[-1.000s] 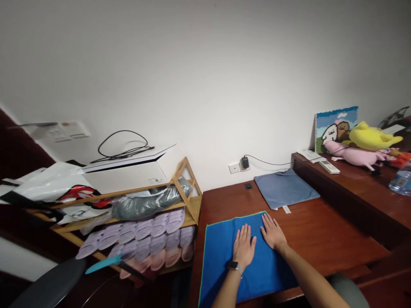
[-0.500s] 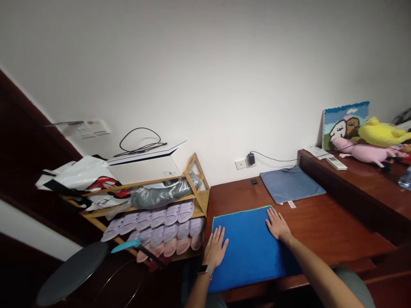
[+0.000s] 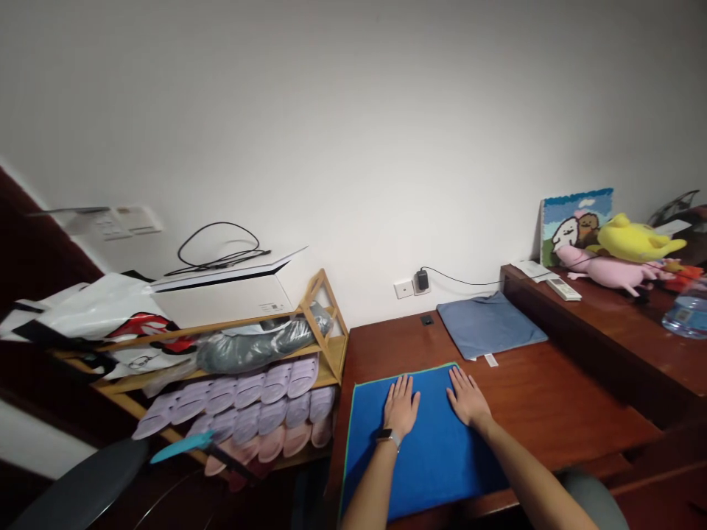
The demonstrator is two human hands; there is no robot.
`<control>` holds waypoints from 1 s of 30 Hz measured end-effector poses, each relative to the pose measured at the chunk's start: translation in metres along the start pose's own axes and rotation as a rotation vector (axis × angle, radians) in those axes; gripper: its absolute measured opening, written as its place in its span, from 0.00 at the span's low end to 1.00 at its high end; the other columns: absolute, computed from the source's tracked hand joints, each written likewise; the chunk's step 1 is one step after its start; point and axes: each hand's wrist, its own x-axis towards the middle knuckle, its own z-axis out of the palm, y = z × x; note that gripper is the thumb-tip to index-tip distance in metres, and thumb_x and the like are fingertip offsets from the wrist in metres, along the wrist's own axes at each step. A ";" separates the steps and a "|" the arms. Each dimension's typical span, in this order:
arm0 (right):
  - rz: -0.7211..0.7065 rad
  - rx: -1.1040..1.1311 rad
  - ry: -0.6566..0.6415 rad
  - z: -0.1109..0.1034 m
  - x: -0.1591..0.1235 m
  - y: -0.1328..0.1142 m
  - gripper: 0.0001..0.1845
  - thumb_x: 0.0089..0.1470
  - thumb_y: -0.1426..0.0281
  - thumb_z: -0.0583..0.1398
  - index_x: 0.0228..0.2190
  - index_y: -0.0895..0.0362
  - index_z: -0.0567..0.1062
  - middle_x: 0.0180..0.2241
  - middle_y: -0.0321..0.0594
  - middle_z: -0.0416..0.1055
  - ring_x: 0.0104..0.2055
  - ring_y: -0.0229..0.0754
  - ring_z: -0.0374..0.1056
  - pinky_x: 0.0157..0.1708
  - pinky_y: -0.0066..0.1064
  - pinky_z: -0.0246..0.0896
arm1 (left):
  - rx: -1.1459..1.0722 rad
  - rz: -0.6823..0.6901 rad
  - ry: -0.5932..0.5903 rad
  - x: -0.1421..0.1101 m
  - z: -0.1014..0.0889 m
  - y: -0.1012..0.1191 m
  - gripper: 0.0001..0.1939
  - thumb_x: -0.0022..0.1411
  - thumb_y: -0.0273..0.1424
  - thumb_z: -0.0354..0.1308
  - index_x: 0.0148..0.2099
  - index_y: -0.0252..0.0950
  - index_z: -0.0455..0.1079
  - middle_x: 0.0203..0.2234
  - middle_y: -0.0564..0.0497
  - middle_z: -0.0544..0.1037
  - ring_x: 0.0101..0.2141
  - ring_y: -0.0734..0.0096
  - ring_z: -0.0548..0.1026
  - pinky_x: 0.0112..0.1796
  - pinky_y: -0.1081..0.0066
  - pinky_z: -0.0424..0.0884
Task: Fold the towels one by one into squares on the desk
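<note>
A blue cloth [image 3: 428,442] with a green edge lies spread flat on the brown wooden desk [image 3: 568,397]. My left hand [image 3: 401,406] rests palm down on its upper middle, fingers stretched out, with a watch [image 3: 388,437] on the wrist. Near the cloth's far right corner, my right hand [image 3: 468,397] also lies flat with the fingers extended. Neither hand grips anything. Behind the right hand, a grey-blue folded fabric [image 3: 489,324] with a white tag sits against the wall.
Left of the desk stands a wooden rack [image 3: 331,346] with rows of slippers [image 3: 248,390] and a white box [image 3: 226,298]. A raised ledge on the right bears a remote control [image 3: 563,288], plush toys [image 3: 635,239] and a water bottle [image 3: 686,315]. A charger [image 3: 422,279] is plugged into the wall.
My left hand has slid from the cloth's left edge toward its middle, closer to my right hand. The right hand stays at the far right corner. The view has turned slightly.
</note>
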 end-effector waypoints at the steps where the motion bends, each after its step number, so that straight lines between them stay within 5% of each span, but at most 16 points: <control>1: 0.002 0.004 -0.002 -0.001 0.000 0.000 0.40 0.69 0.54 0.38 0.73 0.62 0.46 0.76 0.41 0.39 0.78 0.43 0.32 0.74 0.41 0.25 | -0.005 -0.015 -0.020 0.005 0.002 0.003 0.35 0.76 0.48 0.32 0.76 0.39 0.51 0.74 0.47 0.56 0.73 0.59 0.52 0.71 0.51 0.50; 13: 0.006 0.003 -0.006 -0.007 -0.002 -0.003 0.40 0.69 0.54 0.37 0.73 0.62 0.46 0.76 0.42 0.39 0.78 0.44 0.32 0.74 0.41 0.25 | 0.016 -0.054 -0.001 0.010 0.010 -0.001 0.35 0.75 0.51 0.35 0.77 0.43 0.50 0.75 0.48 0.52 0.74 0.53 0.48 0.70 0.47 0.48; 22: 0.001 0.010 -0.005 -0.007 0.000 -0.001 0.40 0.69 0.53 0.37 0.73 0.61 0.46 0.76 0.40 0.37 0.78 0.43 0.31 0.74 0.41 0.25 | 0.042 -0.058 0.011 0.000 0.005 -0.067 0.32 0.76 0.51 0.36 0.75 0.50 0.53 0.75 0.51 0.53 0.73 0.59 0.51 0.70 0.50 0.49; 30: -0.001 0.027 0.002 -0.006 0.002 0.000 0.41 0.69 0.52 0.37 0.73 0.62 0.46 0.76 0.41 0.37 0.78 0.44 0.30 0.74 0.41 0.25 | 0.080 -0.055 -0.029 0.004 0.005 -0.085 0.34 0.75 0.54 0.34 0.76 0.51 0.52 0.75 0.51 0.52 0.73 0.56 0.51 0.69 0.49 0.51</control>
